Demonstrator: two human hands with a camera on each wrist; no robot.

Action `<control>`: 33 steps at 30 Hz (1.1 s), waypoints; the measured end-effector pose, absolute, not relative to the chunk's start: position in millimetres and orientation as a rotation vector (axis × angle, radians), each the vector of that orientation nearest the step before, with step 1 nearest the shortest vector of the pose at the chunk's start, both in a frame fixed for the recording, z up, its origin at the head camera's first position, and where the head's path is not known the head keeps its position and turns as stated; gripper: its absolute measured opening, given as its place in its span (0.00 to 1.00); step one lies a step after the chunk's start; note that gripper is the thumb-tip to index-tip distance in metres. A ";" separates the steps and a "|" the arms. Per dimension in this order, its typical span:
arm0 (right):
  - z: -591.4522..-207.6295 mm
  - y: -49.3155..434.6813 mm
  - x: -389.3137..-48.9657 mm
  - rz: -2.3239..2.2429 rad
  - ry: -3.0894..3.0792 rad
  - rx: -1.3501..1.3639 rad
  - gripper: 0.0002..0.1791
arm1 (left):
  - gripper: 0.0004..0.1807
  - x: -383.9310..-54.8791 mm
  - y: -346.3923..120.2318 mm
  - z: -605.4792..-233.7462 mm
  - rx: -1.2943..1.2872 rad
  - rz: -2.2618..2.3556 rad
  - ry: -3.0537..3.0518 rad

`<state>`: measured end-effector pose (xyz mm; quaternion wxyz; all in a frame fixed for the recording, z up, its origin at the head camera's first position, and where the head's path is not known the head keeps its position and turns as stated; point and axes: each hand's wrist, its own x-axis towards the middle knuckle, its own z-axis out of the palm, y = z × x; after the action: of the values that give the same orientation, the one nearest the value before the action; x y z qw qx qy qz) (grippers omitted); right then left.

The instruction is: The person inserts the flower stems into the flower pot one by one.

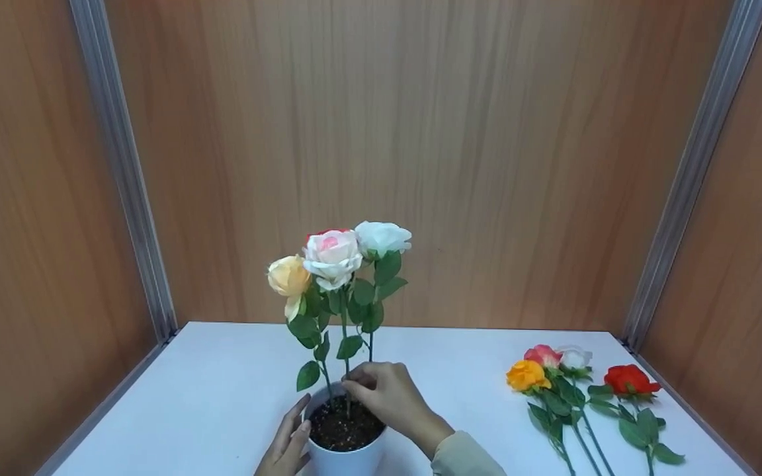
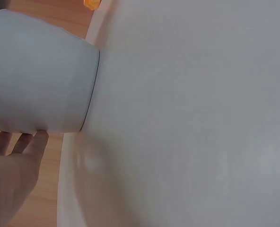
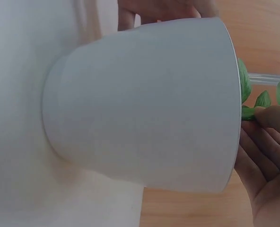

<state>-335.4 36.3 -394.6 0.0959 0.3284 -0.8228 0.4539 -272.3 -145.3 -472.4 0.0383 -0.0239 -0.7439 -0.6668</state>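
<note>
At white pot (image 1: 348, 464), left hand (image 1: 286, 441) loosely extended, touching side; right hand (image 1: 393, 400) pinching rose stem (image 1: 346, 367)

"What stood at the back?"

"A tall, flat, brown wood-grain panel (image 1: 487, 145), its streaks running up and down, beyond the far edge of a white, flat-topped table (image 1: 222, 396)."

"And the sides?"

"A reddish-brown wood-grain wall (image 1: 30, 198) rose on the left, and a matching brown wood-grain wall (image 1: 738, 264) on the right."

"What marked the corners?"

"A straight, grey metal left post (image 1: 123, 165) and a similar grey metal right post (image 1: 692, 178), both slanting inward toward their feet in the head view."
</note>
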 end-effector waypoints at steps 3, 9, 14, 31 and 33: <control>-396.6 36.5 -335.4 1.364 -2.415 0.985 0.09 | 0.42 -271.4 -145.1 -472.8 -0.082 -2.033 -2.294; -398.3 37.3 -338.2 1.392 -2.405 0.995 0.09 | 0.40 -271.3 -146.3 -474.0 -0.121 -2.043 -2.276; -397.9 38.2 -339.2 1.420 -2.411 0.987 0.08 | 0.40 -271.9 -146.2 -473.6 -0.099 -2.032 -2.273; -397.4 66.9 -335.0 1.426 -2.448 0.966 0.12 | 0.40 -272.8 -146.6 -474.0 -0.103 -2.057 -2.275; -398.1 72.9 -334.2 1.435 -2.456 0.958 0.12 | 0.40 -272.6 -147.6 -473.9 -0.119 -2.060 -2.276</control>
<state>-334.2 72.9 -398.1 0.0701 0.3185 -0.8162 0.4769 -272.6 -147.6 -473.9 0.0347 -0.0387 -0.7405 -0.6701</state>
